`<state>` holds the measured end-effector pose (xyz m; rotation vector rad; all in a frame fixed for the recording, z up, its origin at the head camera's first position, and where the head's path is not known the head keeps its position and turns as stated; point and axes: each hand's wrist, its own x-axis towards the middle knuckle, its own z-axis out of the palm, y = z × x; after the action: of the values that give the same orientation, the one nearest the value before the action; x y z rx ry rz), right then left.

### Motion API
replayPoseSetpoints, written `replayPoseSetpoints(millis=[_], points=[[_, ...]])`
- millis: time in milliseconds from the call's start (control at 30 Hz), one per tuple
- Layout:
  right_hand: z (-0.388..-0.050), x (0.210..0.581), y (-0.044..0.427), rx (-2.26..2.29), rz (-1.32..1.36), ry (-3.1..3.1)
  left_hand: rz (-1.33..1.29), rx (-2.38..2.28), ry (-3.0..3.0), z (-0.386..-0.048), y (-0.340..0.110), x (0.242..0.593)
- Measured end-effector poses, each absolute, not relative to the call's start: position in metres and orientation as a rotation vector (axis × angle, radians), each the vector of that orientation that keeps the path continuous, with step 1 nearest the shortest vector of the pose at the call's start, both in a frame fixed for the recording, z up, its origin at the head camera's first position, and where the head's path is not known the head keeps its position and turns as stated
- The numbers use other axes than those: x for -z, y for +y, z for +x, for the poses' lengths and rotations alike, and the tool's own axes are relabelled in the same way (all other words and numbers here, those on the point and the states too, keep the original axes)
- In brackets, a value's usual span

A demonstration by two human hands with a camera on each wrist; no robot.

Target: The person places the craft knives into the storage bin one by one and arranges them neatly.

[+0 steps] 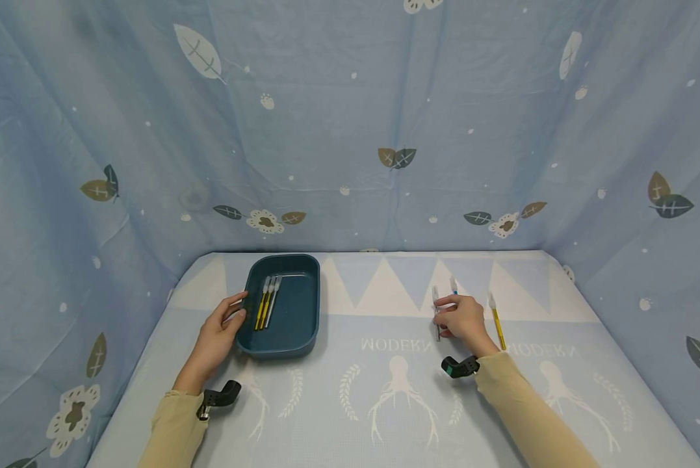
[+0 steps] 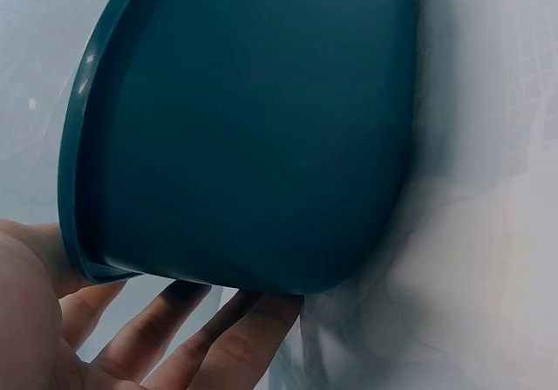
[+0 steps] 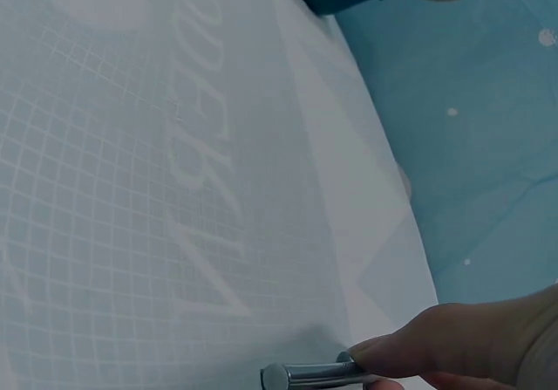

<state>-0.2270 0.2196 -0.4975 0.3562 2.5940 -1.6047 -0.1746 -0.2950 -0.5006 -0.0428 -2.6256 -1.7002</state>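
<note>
A dark teal plastic tray (image 1: pixel 291 305) stands on the table at left of centre. Inside it lie two yellow craft knives (image 1: pixel 262 305) and a silver one (image 1: pixel 273 302), all with clear caps. My left hand (image 1: pixel 218 328) is at the tray's left side; in the left wrist view its fingers (image 2: pixel 235 346) touch the outer wall below the rim. My right hand (image 1: pixel 462 320) pinches a silver craft knife (image 1: pixel 435 298) between thumb and fingers, its metal handle end (image 3: pixel 301 375) visible in the right wrist view. Just beyond this hand is a blue craft knife (image 1: pixel 453 286), partly hidden.
A yellow craft knife (image 1: pixel 498 325) with a clear cap lies to the right of my right hand. A pale patterned cloth (image 1: pixel 338 390) covers the table. Blue printed curtains (image 1: pixel 350 117) hang behind the table and along both sides.
</note>
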Motion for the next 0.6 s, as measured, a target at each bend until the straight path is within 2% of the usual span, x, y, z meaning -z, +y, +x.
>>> replayPoseSetpoints(millis=[600], points=[[-0.2292, 0.4956, 0.2192, 1.533, 0.354, 2.618, -0.046, 1.678, -2.632, -0.1737, -0.2934, 0.4990]])
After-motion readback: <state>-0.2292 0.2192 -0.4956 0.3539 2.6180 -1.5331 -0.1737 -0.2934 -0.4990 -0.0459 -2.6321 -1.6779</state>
